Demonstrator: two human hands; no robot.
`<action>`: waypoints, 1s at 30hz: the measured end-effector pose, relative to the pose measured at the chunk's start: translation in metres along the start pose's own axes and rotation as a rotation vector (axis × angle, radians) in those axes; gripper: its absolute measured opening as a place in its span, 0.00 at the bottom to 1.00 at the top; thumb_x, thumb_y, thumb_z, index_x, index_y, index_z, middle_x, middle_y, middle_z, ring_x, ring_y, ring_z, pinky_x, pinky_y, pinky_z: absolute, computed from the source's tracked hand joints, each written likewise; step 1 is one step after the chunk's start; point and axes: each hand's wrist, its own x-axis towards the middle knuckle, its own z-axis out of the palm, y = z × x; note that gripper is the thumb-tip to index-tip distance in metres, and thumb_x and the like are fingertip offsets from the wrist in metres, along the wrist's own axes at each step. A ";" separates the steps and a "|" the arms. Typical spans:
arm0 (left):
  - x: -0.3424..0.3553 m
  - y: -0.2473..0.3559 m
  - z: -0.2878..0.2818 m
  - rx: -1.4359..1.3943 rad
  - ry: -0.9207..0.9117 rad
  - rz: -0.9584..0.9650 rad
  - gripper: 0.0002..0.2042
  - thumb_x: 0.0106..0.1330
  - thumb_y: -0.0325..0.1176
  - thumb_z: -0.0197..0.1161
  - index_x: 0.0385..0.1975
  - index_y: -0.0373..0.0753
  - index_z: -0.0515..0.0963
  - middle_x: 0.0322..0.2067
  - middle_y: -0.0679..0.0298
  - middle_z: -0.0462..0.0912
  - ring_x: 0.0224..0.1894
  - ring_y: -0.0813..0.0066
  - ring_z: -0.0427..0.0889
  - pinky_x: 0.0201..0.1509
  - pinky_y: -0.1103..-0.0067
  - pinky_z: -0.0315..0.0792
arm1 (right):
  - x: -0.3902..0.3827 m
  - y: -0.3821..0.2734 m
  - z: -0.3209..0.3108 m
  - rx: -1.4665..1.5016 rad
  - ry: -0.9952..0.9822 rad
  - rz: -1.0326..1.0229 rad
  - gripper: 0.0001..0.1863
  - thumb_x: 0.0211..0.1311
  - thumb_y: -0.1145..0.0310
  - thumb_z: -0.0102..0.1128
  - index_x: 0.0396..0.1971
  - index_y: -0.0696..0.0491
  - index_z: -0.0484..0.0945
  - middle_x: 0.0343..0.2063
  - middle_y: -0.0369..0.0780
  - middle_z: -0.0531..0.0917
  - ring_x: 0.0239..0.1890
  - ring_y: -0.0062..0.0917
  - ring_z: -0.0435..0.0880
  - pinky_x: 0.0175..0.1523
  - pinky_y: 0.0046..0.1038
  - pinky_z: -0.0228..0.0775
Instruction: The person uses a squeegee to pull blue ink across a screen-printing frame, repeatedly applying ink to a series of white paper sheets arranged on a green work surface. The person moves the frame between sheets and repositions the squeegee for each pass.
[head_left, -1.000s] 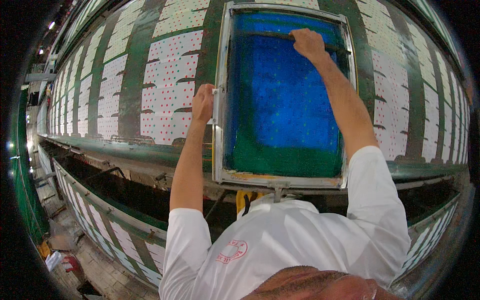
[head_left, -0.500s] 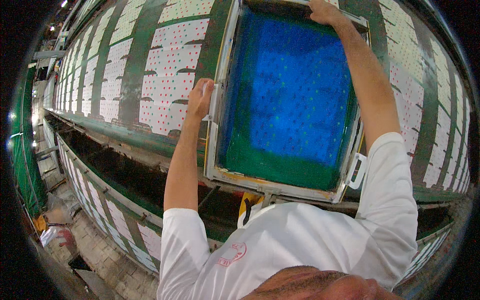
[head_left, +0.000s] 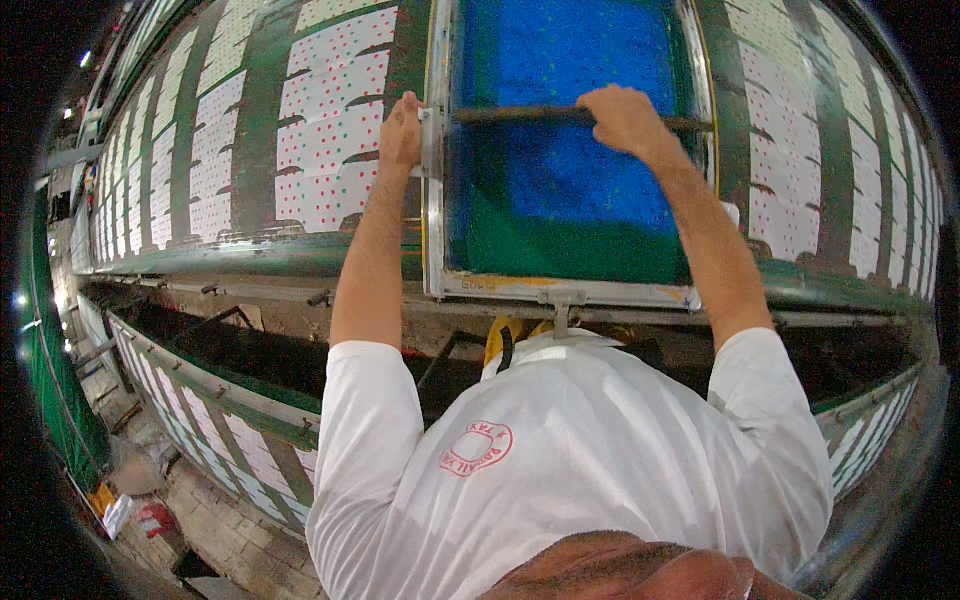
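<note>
A screen-printing frame [head_left: 434, 220] with pale, paint-marked sides lies flat on the long table in front of me. Its mesh [head_left: 570, 200] is bright blue in the middle and dark green around, with small dots showing through. My left hand [head_left: 402, 135] is closed on the white handle [head_left: 427, 145] at the frame's left side. Inside the frame, a dark squeegee [head_left: 525, 115] spans the mesh from side to side. My right hand [head_left: 628, 122] grips its top right of the middle. The squeegee's blade edge is hidden.
White fabric pieces with red and green dots [head_left: 330, 120] lie in rows on the green table both sides of the frame. A metal rail [head_left: 260, 270] runs along the near edge. Behind me at lower left stands another table with printed pieces [head_left: 200, 430]; a green curtain [head_left: 55, 350] hangs far left.
My right hand has come from the frame's far end toward me, and the squeegee now shows under it. The left hand stays on the handle. The frame sits higher and straighter in view.
</note>
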 end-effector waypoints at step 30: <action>0.002 0.002 0.003 0.242 0.068 0.087 0.37 0.73 0.70 0.43 0.56 0.39 0.77 0.48 0.34 0.83 0.56 0.31 0.80 0.61 0.51 0.72 | -0.252 -0.120 0.082 0.245 0.090 -0.158 0.33 0.53 0.79 0.63 0.64 0.57 0.73 0.64 0.51 0.75 0.67 0.45 0.74 0.71 0.40 0.68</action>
